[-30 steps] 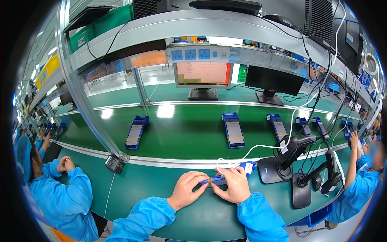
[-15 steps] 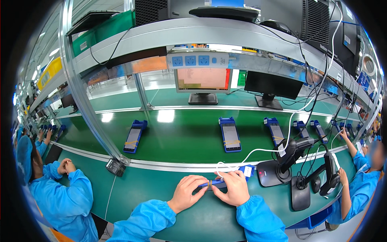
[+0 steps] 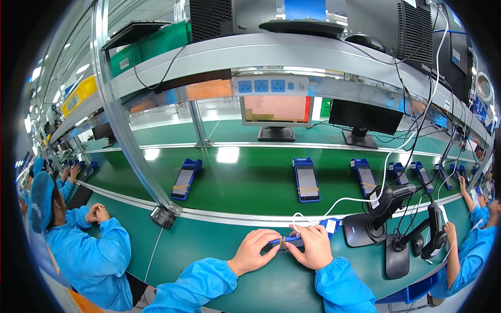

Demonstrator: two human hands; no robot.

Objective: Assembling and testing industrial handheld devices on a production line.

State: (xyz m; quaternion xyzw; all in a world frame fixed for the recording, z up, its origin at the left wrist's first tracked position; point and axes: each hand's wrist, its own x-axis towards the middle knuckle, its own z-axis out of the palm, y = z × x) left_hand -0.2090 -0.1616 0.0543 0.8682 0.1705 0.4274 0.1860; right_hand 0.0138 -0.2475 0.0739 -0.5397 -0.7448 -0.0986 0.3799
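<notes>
A blue handheld terminal [image 3: 294, 241] is held low over the near edge of the green bench, seen almost edge-on. My left hand [image 3: 254, 252] pinches its left end. From the other side, my right hand [image 3: 314, 248] grips it, with the thumb close to the left fingertips. A yellowish rubber band [image 3: 282, 242] wraps round the terminal between both hands. Past my right fingers its blue end with a white label [image 3: 330, 226] sticks out. A white cable [image 3: 298, 219] curls down by my right fingers; where it ends is hidden.
Beyond the metal rail, several blue terminals [image 3: 307, 180] lie on the green belt. Black scanners on stands [image 3: 365, 229] and hanging cables crowd the right. Co-workers sit at the left [image 3: 86, 250] and right [image 3: 464, 255]. A metal post [image 3: 128, 141] and overhead shelf [image 3: 250, 57] frame the bench.
The whole view has shifted, so the scene sits slightly further right and lower. Both my hands keep their hold on the terminal with little visible movement.
</notes>
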